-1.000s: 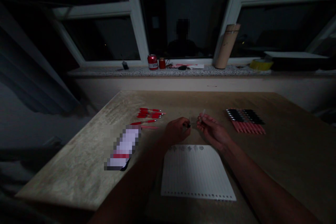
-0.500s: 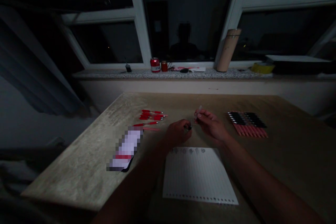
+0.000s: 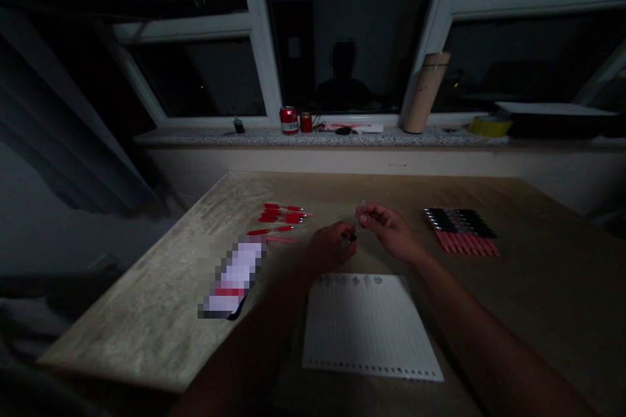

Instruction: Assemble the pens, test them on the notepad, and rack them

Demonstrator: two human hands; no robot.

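Observation:
My left hand (image 3: 332, 244) is closed around a small black pen part (image 3: 353, 236) above the middle of the table. Just to its right, my right hand (image 3: 388, 228) pinches a clear pen barrel (image 3: 360, 214) between thumb and fingertips. The barrel stands nearly upright, its lower end close to the black part; whether they touch I cannot tell in the dim light. Below both hands lies a lined sheet of paper (image 3: 372, 332) with small drawings along its top edge. To the right, several black-and-pink pens (image 3: 460, 231) lie in a neat row.
Several red pens (image 3: 281, 214) lie at the left, near a phone (image 3: 237, 277) with a blurred screen. On the windowsill (image 3: 264, 137) stand a red can (image 3: 289, 120), a smaller red container (image 3: 306, 122), a tan flask (image 3: 426, 92) and a yellow tape roll (image 3: 490, 126).
My right hand has shifted slightly left, bringing the clear barrel over the black part in my left hand. My left hand has stayed almost in place.

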